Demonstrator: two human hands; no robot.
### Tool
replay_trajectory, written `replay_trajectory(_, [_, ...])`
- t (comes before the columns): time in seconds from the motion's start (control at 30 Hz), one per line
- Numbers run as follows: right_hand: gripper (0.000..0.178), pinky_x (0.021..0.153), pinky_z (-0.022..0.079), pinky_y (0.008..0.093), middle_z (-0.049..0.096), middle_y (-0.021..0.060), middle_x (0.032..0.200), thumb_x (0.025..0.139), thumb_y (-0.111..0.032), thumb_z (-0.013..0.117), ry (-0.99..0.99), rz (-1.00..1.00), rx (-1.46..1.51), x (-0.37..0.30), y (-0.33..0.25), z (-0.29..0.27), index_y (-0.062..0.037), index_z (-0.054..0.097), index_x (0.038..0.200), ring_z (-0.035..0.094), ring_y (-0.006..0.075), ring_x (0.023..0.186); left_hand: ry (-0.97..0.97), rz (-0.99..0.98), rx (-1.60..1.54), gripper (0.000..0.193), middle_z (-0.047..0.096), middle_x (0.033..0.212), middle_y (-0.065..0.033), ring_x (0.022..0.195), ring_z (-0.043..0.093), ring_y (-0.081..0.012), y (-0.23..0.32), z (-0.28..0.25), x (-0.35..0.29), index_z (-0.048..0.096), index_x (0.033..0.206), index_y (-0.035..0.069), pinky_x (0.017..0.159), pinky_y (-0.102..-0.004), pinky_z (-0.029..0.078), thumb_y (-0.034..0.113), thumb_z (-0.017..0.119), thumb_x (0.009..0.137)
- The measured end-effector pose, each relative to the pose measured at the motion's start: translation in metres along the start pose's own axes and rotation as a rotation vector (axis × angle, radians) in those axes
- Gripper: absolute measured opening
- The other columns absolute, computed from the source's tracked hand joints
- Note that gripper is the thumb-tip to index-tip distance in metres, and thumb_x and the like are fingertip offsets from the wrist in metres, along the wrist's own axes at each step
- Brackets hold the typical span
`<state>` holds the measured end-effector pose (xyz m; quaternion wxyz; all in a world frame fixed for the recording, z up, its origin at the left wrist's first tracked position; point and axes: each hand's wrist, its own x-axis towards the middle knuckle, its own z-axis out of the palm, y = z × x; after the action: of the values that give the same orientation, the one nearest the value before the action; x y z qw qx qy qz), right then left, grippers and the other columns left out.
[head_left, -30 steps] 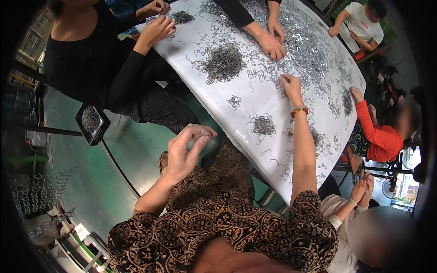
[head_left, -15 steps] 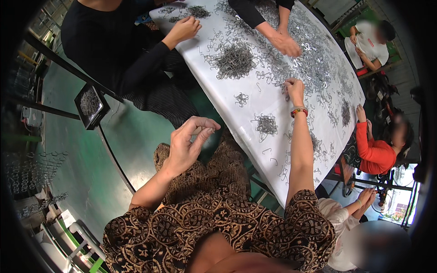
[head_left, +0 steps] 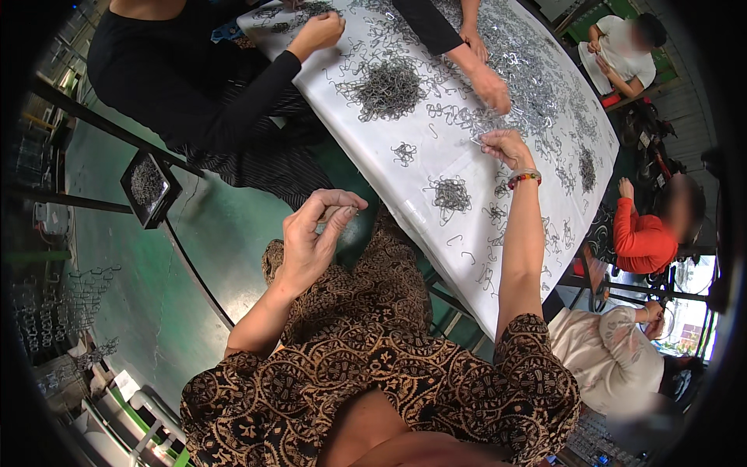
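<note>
Small S-shaped metal hooks [head_left: 537, 86] lie scattered thickly over the white-covered table [head_left: 405, 183]. My right hand [head_left: 510, 148], with a beaded bracelet at the wrist, reaches over them and pinches a metal hook [head_left: 478, 142] at its fingertips. My left hand [head_left: 311, 237] is raised over my lap, off the table's near edge. Its thumb and forefinger press together; a tiny glint shows at the tips, too small to make out. A compact pile of hooks [head_left: 450, 194] sits nearest, between my two hands.
A bigger heap of hooks [head_left: 391, 89] lies farther back. Co-workers' hands work on the same table: a dark-sleeved person's hand [head_left: 490, 87] close to mine, and another's hand [head_left: 319, 33] at far left. A black tray of hooks [head_left: 148, 187] stands at left. Other people sit at right.
My right hand has drawn slightly nearer and now pinches a hook. My left hand barely shifts. The dark-sleeved co-worker's hand has moved toward mine.
</note>
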<state>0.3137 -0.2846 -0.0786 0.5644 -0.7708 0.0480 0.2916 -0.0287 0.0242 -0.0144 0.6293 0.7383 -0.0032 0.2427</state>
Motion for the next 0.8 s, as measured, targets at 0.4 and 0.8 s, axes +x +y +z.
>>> replay_trajectory(0.4, [0.028, 0.060, 0.056, 0.0220, 0.066, 0.0067, 0.083, 0.083, 0.003, 0.065, 0.012, 0.018, 0.119, 0.015, 0.005, 0.016, 0.0060, 0.061, 0.110, 0.064, 0.0134, 0.064, 0.000, 0.000, -0.005, 0.008, 0.069, 0.097, -0.0107, 0.084, 0.066, -0.0113, 0.002, -0.004, -0.007, 0.062, 0.100, -0.002, 0.068, -0.0234, 0.053, -0.001, 0.060, 0.092])
replay_trajectory(0.8, [0.011, 0.048, 0.051, 0.0226, 0.064, 0.0078, 0.067, 0.077, 0.002, 0.068, -0.027, -0.074, -0.271, 0.012, 0.001, 0.041, 0.0073, 0.065, 0.087, 0.060, 0.0126, 0.050, 0.017, 0.026, 0.019, 0.009, 0.069, 0.097, -0.0099, 0.085, 0.066, -0.0132, 0.001, -0.010, -0.011, 0.063, 0.100, -0.001, 0.071, -0.0254, 0.054, -0.001, 0.060, 0.092])
